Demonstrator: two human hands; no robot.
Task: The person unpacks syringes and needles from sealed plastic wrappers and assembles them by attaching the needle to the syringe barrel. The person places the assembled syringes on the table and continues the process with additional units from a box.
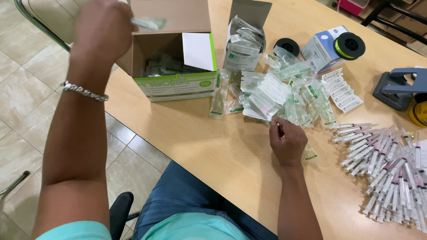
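The left hand point(103, 27), a silver chain bracelet point(84, 91) on its wrist, is raised above the open white-and-green cardboard box point(175, 66) and pinches a small clear plastic packet point(149, 22) in closed fingers; the packet is blurred, poised right over the box mouth, where more such packets lie stacked inside. The right hand point(288, 141) rests on the pale wooden table point(200, 146) at the near edge of a loose heap of clear, green-printed sealed packets point(280, 91), its fingers curled on what looks like one packet edge, though the grip itself is hard to make out. The heap sits within easy reach between box and hand, which suits sorting by hand. A smaller open grey carton point(244, 40) stuffed with packets stands behind it. To the right lie many unwrapped plastic syringes with pink hubs point(387, 173), grouped apart from the wrapped stock. Farther back are black spools point(350, 45), a blue-and-white box point(322, 49) and a grey desk tool point(396, 86). The floor is beige tile point(22, 89); a chair frame shows at the upper left.
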